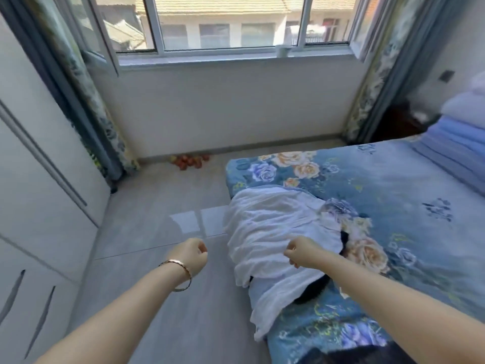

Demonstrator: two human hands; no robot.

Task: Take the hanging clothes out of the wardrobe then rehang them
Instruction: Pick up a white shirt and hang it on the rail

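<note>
White garment (pixel 275 227) lies crumpled on the bed's (pixel 393 185) near-left edge, over a dark one (pixel 312 291) — soft, light, will slump. Left hand (pixel 193 256) and right hand (pixel 301 252) are curled and hold nothing — right is over the cloth. Best taken at the shoulders.

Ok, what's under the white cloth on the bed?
Black fabric shows beneath the white cloth, on the bed. Most of it is covered.

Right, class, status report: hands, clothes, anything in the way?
Left hand curled, empty, over floor. Right hand curled over white garment, grip unclear. Garment lies on bed atop dark clothing; wardrobe doors closed.
</note>
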